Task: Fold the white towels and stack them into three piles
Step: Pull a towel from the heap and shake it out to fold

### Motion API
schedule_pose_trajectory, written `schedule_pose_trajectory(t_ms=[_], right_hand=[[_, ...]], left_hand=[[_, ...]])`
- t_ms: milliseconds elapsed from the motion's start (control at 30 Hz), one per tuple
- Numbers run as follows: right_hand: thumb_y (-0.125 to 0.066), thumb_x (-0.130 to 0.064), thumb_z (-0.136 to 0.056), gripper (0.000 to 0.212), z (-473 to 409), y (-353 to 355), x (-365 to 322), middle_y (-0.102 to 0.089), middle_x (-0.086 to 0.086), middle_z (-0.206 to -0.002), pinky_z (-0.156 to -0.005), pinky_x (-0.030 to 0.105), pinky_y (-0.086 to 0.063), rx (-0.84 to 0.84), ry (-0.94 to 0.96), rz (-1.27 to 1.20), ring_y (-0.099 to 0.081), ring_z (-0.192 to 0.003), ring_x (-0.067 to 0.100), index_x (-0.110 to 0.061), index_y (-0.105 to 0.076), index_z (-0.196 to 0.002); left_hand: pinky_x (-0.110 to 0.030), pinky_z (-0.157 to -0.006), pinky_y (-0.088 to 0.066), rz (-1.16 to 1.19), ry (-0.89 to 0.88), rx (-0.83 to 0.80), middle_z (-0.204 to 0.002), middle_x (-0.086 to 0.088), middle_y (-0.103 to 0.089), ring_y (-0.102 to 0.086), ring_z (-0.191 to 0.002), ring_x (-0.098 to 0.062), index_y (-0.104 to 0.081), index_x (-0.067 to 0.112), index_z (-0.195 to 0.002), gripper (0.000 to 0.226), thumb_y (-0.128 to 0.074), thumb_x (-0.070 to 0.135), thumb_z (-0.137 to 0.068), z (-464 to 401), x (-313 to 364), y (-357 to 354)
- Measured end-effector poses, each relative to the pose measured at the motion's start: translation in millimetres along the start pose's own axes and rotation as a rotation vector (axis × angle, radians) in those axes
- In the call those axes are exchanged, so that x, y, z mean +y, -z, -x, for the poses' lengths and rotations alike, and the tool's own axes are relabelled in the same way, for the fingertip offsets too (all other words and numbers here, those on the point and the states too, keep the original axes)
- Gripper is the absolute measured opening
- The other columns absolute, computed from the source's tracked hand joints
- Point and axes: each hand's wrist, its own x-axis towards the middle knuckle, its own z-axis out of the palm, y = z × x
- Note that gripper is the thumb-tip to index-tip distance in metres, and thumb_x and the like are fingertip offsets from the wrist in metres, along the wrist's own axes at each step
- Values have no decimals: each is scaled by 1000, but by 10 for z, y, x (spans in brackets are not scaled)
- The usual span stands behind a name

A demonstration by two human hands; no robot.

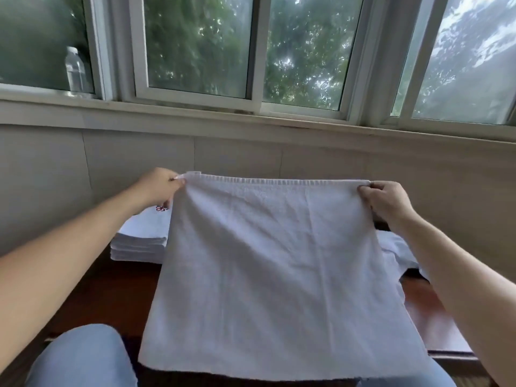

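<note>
Head view, seated at a dark wooden bench (111, 291) under a row of windows.

White towel (276, 275) held up in the air, spread flat and facing the camera. Its banded hem runs level, left to right, along the top edge; the long axis hangs downward from that hem, so the cloth points toward the lap. Lower edge drapes over the near rim of the bench and over a knee in blue jeans (81, 358). A faint vertical crease runs down the cloth right of centre.

Left hand (159, 188): grip pinched on the top-left corner of the towel, thumb and fingertips closed on the hem.
Right hand (386, 201): grip curled round the top-right corner, fingers folded over the edge.
Both arms stretched forward, hem taut between them.

Behind the left hand, a pile of folded towels (139, 238) lies on the bench, edges squared, a small red mark on top. At the right, behind the held cloth, loose white towels (396, 250) lie crumpled on the bench.

Clear plastic bottle (74, 69) stands on the window sill, far left.
</note>
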Motion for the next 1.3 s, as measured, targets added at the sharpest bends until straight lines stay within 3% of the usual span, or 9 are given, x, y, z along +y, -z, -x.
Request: schedule_pose_trajectory(t_ms=[100,200,300,467,567,667,800,1067,1300], right_hand=[[-61,-20,-95,30,45,-514,549,-55,0,-57,-47,23,-38,-147,-108,63,-47,-47,12,-7,-64,-68],[-54,-13,-101,18,96,-931,871,-67,9,-75,-45,19,-44,-197,-276,-103,-61,-46,5,-10,-65,-87],[-52,-14,-104,14,62,-1139,954,-74,9,-92,-62,19,-57,-205,-376,-326,-72,-72,12,-11,-65,-99],[-52,-12,-104,16,-4,-1133,1055,-74,10,-106,-81,26,-56,-268,-454,-491,-72,-96,20,-7,-62,-115],[-66,-25,-97,26,60,-988,1131,-78,10,-103,-82,29,-57,-376,-522,-484,-74,-100,23,-8,-66,-116],[-75,-42,-90,37,213,-831,1211,-79,9,-98,-80,30,-58,-450,-569,-343,-77,-92,20,-12,-69,-110],[-77,-19,-87,24,479,-737,1374,-78,13,-87,-59,24,-59,-519,-546,-79,-77,-74,18,-3,-71,-104],[-78,-1,-83,10,980,-718,1788,-76,20,-85,-67,30,-63,-716,-462,284,-75,-71,22,3,-71,-88],[-83,-13,-79,9,1025,-741,1801,-77,1,-74,-63,21,-57,-753,-322,473,-75,-76,18,-10,-76,-82]], left_hand=[[-23,-45,-45,69,139,-132,-54,-10,-67,-61,-43,-18,-57,9,-76,34,-50,22,-106,-17,-414,-507],[-27,-50,-57,292,259,-174,-78,-23,-73,-72,-58,-23,-59,2,-88,25,-47,13,-107,-12,-638,-865],[-31,-68,-56,405,326,-152,-95,-15,-76,-74,-83,-26,-62,4,-111,21,-48,19,-107,-30,-719,-1040],[-39,-97,-55,653,481,-176,-105,-8,-78,-72,-103,-25,-68,10,-121,24,-60,23,-103,-11,-727,-1051],[-37,-93,-54,716,587,-288,-111,-9,-77,-69,-100,-23,-67,11,-125,31,-69,23,-96,67,-778,-980],[-33,-84,-55,669,649,-398,-110,-7,-76,-68,-96,-20,-72,14,-119,38,-73,40,-92,203,-868,-912],[-33,-79,-58,426,602,-472,-103,-7,-78,-73,-96,-21,-74,13,-113,30,-80,27,-87,465,-1001,-928],[-33,-78,-63,42,523,-739,-110,-16,-73,-77,-91,-21,-75,8,-105,15,-65,6,-92,1034,-1142,-1230],[-24,-66,-60,-137,419,-707,-99,-10,-72,-74,-87,-19,-71,5,-94,12,-61,5,-88,1086,-1221,-1362]])
